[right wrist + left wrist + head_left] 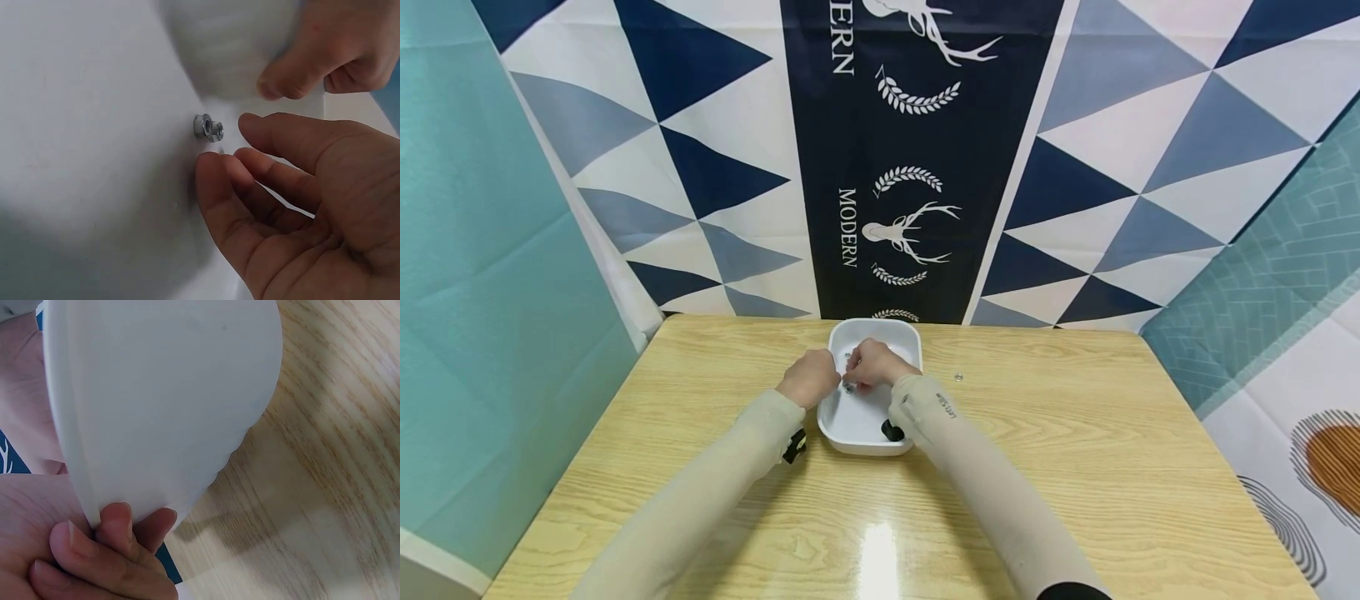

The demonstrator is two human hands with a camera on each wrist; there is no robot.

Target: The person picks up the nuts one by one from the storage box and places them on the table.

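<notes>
A white plastic tray (867,448) with rounded corners lies at the table's back edge. My left hand (810,378) grips its left wall, thumb inside over the rim and fingers (119,525) curled against the outside. My right hand (874,365) reaches down into the tray. In the right wrist view, two small silver flange nuts (203,126) sit together on the tray floor near the wall. The right thumb and fingers (215,184) are spread just beside them, with nothing between the tips.
One more small metal piece (958,377) lies on the wooden table (1045,467) right of the tray. A patterned cloth (895,150) hangs behind the table's back edge. Black devices are strapped at both wrists, the left one (795,446) beside the tray.
</notes>
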